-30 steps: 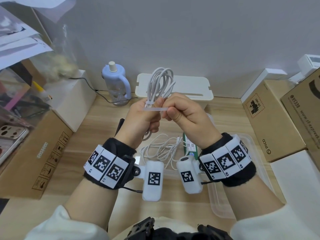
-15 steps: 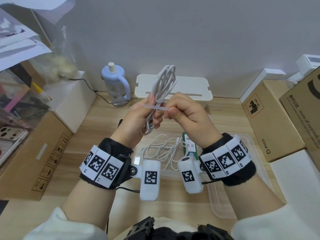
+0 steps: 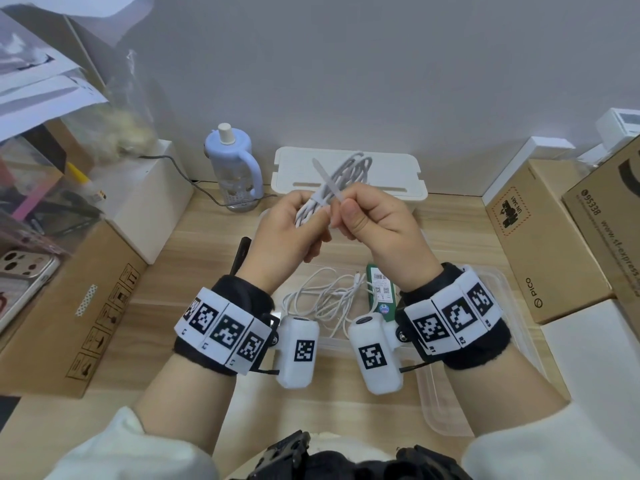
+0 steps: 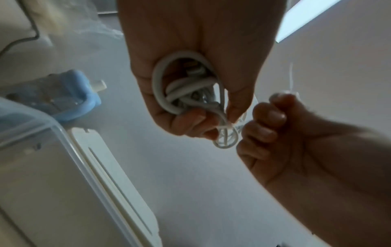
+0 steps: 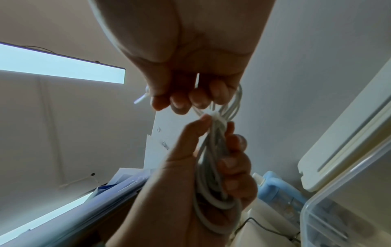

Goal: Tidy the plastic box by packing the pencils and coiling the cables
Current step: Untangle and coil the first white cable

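Cable bundle [image 3: 341, 183] sits in our left hand [image 3: 287, 233], up above the plastic box [image 3: 498, 306] on the table [image 3: 194, 251]. From the head view, our fingers curl tight around its lower half, and its long side leans up and to the right. Our right hand [image 3: 377, 223] pinches a thin white tie [image 3: 329, 183] that wraps the bundle. From the left wrist, the loops fill our closed grip. From the right wrist, the bundle runs straight away from our pinching fingers [image 5: 180, 102].
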`<action>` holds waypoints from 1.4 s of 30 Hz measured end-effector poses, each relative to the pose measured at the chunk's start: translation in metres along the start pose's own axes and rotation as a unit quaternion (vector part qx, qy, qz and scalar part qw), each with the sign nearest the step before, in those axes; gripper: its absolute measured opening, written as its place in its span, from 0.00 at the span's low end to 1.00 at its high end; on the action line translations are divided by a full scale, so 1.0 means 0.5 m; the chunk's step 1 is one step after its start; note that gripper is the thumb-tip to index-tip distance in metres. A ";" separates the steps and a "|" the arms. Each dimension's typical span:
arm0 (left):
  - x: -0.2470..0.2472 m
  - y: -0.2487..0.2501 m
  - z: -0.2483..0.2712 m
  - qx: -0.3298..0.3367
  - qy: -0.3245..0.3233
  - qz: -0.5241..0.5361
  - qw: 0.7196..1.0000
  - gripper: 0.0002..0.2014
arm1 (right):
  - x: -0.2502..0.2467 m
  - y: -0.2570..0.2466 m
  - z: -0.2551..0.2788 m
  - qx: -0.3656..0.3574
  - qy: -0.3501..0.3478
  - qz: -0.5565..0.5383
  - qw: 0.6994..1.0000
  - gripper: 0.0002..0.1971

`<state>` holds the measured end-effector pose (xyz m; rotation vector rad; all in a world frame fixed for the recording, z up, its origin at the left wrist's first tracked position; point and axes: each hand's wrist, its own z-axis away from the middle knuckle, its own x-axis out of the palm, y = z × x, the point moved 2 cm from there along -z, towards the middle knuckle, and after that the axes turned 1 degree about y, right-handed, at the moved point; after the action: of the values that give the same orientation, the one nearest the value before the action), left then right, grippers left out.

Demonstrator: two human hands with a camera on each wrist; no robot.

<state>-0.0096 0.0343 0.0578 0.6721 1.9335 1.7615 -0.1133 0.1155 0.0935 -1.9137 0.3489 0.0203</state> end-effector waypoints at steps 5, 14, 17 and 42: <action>-0.001 -0.022 -0.010 0.016 0.016 -0.083 0.996 0.14 | 0.016 0.001 0.003 0.000 -0.007 0.038 0.999 0.10; -0.007 -0.031 -0.013 -0.075 0.027 -0.010 0.997 0.18 | 0.011 0.010 -0.002 0.013 0.027 -0.001 1.000 0.10; -0.016 -0.024 -0.005 -0.155 -0.012 0.176 0.972 0.20 | -0.004 0.011 -0.001 0.029 0.058 -0.007 0.998 0.10; 0.011 0.018 0.006 -0.038 0.018 -0.178 0.983 0.06 | -0.008 -0.029 -0.001 -0.038 -0.052 0.197 0.978 0.08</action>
<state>-0.0117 0.0409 0.0663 0.2477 1.8604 1.6201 -0.1137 0.1205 0.1076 -1.8814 0.6598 0.3994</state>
